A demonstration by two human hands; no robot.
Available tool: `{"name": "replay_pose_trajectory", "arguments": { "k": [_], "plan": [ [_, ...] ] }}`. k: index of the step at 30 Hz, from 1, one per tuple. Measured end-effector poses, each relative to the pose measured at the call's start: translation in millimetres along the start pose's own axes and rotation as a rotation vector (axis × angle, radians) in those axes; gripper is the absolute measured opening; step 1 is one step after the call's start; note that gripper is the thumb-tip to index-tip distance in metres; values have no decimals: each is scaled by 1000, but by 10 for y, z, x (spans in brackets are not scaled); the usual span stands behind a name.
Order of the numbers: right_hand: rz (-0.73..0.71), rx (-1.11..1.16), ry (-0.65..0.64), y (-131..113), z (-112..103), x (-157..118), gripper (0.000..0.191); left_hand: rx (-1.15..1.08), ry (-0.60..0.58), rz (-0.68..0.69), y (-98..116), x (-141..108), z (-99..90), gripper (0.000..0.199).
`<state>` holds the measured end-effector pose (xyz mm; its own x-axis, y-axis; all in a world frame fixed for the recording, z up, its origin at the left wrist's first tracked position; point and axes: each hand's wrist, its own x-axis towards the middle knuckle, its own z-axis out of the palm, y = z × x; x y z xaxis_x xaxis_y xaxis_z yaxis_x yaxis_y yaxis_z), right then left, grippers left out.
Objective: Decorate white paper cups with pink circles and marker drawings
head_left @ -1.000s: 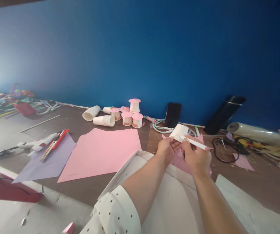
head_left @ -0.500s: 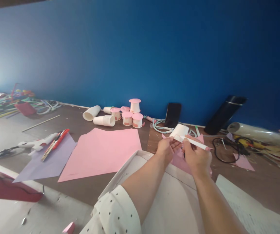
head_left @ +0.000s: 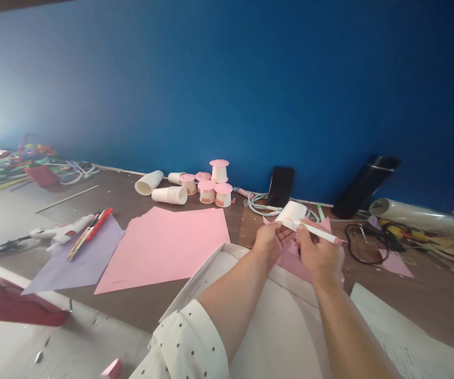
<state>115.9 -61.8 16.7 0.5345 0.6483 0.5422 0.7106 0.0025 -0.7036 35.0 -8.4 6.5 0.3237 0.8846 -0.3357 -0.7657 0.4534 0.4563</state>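
While the left hand (head_left: 268,240) grips a paper cup (head_left: 293,210) near the desk's rear edge (head_left: 120,181), the right hand (head_left: 322,258) clasps a marker (head_left: 321,232).

I face a plain blue wall (head_left: 227,79), washed pale by light on my left and deepening rightward; my dark brown table (head_left: 427,295) runs along its foot.

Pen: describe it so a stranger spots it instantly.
At the brown table below the blue wall, find the right grip. It holds the pen: unlike the wide white cup nearby, it is slim with a pink end.
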Motion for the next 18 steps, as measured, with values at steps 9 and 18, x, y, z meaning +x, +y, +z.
{"name": "replay_pose_trajectory", "arguments": {
  "k": [9, 18],
  "plan": [
    [-12, 26, -4, 19, 2, 1, 44, -13, -3, -13, 19, -8, -26, 15],
    [-12, 33, -10, 23, 3, 1, 43, -19, 6, -17, 24, -2, -22, 15]
  ]
}}
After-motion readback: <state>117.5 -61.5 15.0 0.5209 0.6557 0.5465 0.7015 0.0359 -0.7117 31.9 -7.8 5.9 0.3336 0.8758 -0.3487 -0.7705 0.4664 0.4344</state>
